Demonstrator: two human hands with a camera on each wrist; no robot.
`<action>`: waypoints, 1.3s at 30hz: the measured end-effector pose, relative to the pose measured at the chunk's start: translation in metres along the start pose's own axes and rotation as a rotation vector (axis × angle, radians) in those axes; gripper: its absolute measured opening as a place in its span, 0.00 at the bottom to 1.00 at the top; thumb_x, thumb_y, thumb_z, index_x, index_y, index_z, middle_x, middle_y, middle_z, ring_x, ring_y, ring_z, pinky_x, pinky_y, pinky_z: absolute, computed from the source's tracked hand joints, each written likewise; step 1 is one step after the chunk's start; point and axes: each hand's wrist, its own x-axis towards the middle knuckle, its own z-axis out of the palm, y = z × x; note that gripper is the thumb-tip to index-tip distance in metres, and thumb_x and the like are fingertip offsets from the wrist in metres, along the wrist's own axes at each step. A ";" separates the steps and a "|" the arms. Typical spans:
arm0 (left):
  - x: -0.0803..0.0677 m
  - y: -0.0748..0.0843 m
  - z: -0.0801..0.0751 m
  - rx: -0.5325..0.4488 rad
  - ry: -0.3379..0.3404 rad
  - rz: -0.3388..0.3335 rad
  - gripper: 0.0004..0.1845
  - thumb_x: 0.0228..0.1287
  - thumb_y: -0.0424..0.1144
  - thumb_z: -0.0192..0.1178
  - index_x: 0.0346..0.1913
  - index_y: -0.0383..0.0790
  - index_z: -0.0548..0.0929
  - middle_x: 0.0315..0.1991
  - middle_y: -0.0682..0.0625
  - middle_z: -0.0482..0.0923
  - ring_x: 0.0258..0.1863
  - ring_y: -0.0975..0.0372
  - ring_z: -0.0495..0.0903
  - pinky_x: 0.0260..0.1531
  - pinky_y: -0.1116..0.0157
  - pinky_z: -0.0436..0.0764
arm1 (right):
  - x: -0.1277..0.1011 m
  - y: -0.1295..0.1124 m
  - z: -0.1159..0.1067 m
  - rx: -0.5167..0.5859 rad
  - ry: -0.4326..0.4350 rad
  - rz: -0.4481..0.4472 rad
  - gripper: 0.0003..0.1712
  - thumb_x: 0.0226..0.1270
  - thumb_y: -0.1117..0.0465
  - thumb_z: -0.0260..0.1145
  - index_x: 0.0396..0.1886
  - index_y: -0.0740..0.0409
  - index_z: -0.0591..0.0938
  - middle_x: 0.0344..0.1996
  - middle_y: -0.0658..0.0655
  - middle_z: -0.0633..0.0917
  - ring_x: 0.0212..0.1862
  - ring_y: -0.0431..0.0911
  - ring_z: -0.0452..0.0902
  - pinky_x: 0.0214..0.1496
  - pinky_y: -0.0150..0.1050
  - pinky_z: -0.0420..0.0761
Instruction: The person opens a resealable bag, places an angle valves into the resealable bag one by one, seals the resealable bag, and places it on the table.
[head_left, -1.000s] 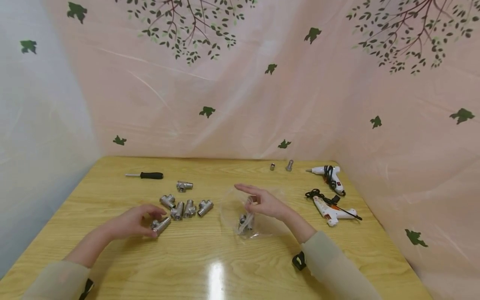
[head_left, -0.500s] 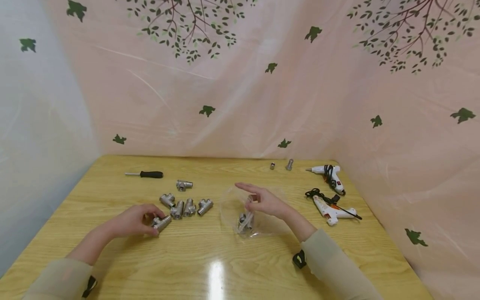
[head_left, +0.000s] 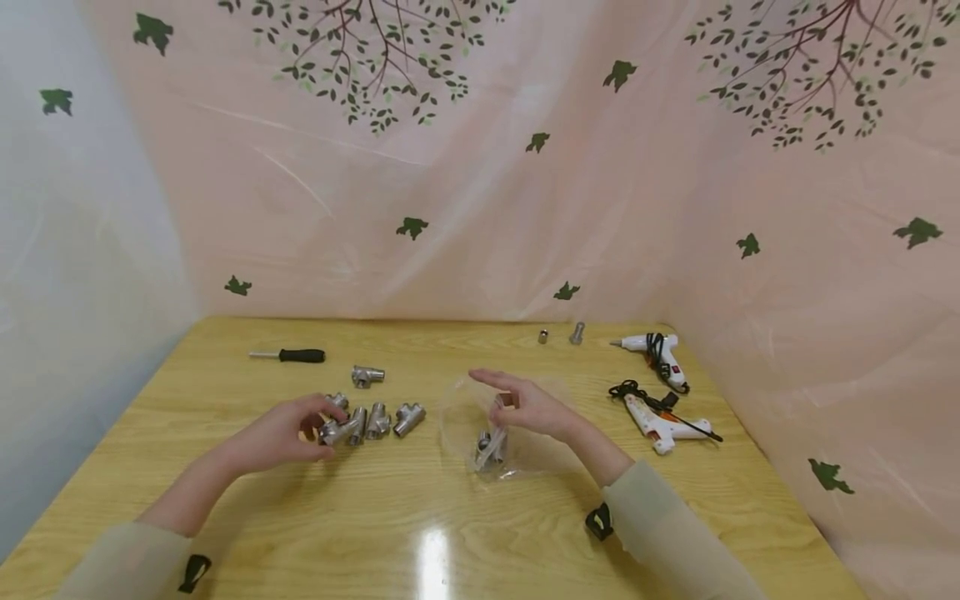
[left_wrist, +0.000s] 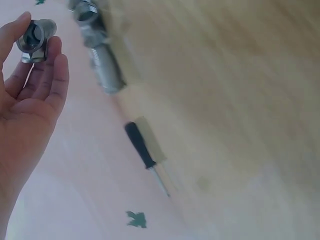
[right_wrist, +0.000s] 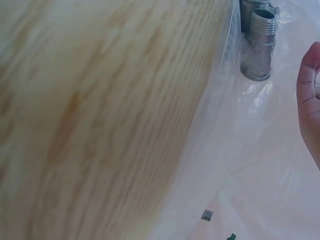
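My left hand point(head_left: 318, 423) grips a silver tee pipe fitting point(head_left: 332, 431) just above the wooden table point(head_left: 420, 500), beside a row of like fittings point(head_left: 378, 419). The left wrist view shows that fitting point(left_wrist: 34, 39) held between thumb and fingertips point(left_wrist: 56, 70). My right hand point(head_left: 501, 398) pinches the edge of a clear plastic bag point(head_left: 457, 417), index finger stretched out. Inside the bag lie a few metal fittings point(head_left: 490, 446), also visible as threaded fittings point(right_wrist: 257, 47) in the right wrist view, with the hand's edge point(right_wrist: 310, 95) at the right.
One more tee fitting point(head_left: 367, 376) sits behind the row. A black-handled screwdriver point(head_left: 288, 356) lies at the back left. Two white glue guns point(head_left: 658, 350) point(head_left: 666, 423) with black cords are at the right, two small metal pieces point(head_left: 577, 333) at the back. Pink sheeting walls in the table.
My left hand has lifted the tee fitting off the table and moved it right and a little back, toward the row. The right hand has stayed on the bag.
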 end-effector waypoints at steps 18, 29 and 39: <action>0.052 0.068 0.024 -0.055 0.150 0.160 0.23 0.52 0.31 0.69 0.53 0.42 0.78 0.47 0.49 0.74 0.39 0.64 0.79 0.39 0.63 0.82 | 0.003 -0.008 0.003 -0.058 -0.009 0.016 0.39 0.65 0.70 0.58 0.74 0.51 0.57 0.73 0.56 0.56 0.38 0.41 0.76 0.36 0.33 0.79; 0.087 0.079 0.055 -0.268 0.115 0.044 0.21 0.54 0.36 0.69 0.51 0.39 0.78 0.45 0.47 0.80 0.39 0.61 0.81 0.40 0.62 0.82 | 0.003 -0.010 0.000 -0.043 -0.010 -0.002 0.40 0.64 0.72 0.58 0.74 0.53 0.57 0.73 0.56 0.55 0.38 0.45 0.76 0.38 0.34 0.80; 0.107 0.082 0.085 -0.252 0.103 0.013 0.17 0.53 0.31 0.69 0.47 0.33 0.79 0.43 0.44 0.78 0.39 0.57 0.83 0.36 0.70 0.82 | 0.002 -0.013 0.000 -0.027 -0.019 -0.021 0.39 0.64 0.77 0.53 0.74 0.59 0.55 0.73 0.60 0.54 0.33 0.46 0.74 0.35 0.40 0.79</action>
